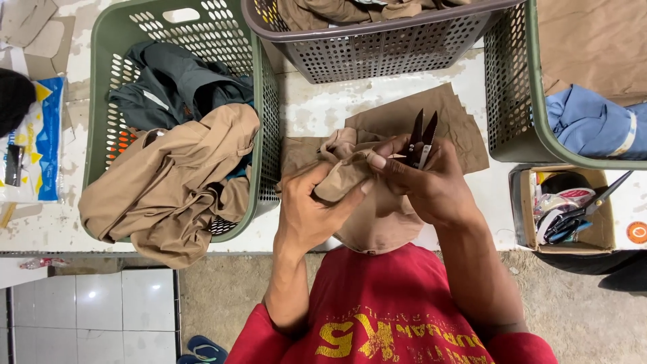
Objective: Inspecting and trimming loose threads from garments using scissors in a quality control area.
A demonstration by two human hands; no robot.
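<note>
Tan cotton garment (377,216), bunched up, sits at the front edge of the white worktop (317,108), right in both hands. Left hand (310,209) is closed around a fold of it, thumb and fingers pinching the cloth taut. Right hand (431,185) pinches the same fold with its fingertips and grips small black thread snips (421,138), blades parted and pointing away toward the back edge.

To do this bit well, I'd say keep the fold stretched tight and only nip loose thread, tips well off the fabric.

Further out: a green plastic laundry basket (266,101) with tan and dark clothes on the left, a grey basket (377,47) at the back, another green one with blue cloth on the right.

Can't make out any actual thread or seam, the fingers cover it. All the baskets are cut off by the frame.
</note>
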